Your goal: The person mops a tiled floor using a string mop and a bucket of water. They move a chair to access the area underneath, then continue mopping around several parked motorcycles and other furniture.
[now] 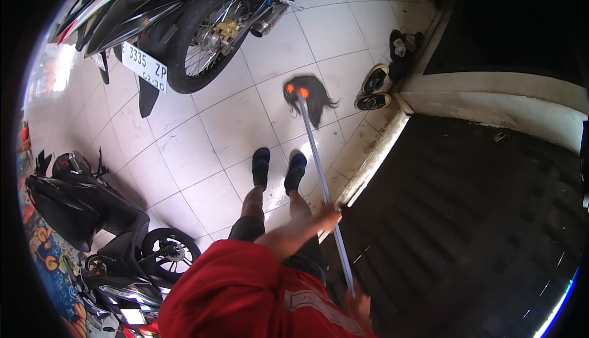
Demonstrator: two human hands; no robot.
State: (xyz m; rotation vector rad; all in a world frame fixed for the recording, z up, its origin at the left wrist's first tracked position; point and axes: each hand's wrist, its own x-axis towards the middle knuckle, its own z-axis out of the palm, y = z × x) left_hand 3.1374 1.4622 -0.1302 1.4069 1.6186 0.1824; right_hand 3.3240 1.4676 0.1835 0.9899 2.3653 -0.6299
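Two hands are gripping a long-handled broom above a tiled floor.
Toward five o'clock, the left hand is wrapping its fingers around the pale handle, while the right hand, farther out, is closing its fingers near the handle's end. The broom's dark bristles are spreading at twelve o'clock. A motorcycle is standing at eleven o'clock, a second motorcycle is standing at eight, and loose shoes are lying at two.

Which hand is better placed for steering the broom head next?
Probably the left hand: it holds the pole nearer the broom head; the right hand is by the far end.
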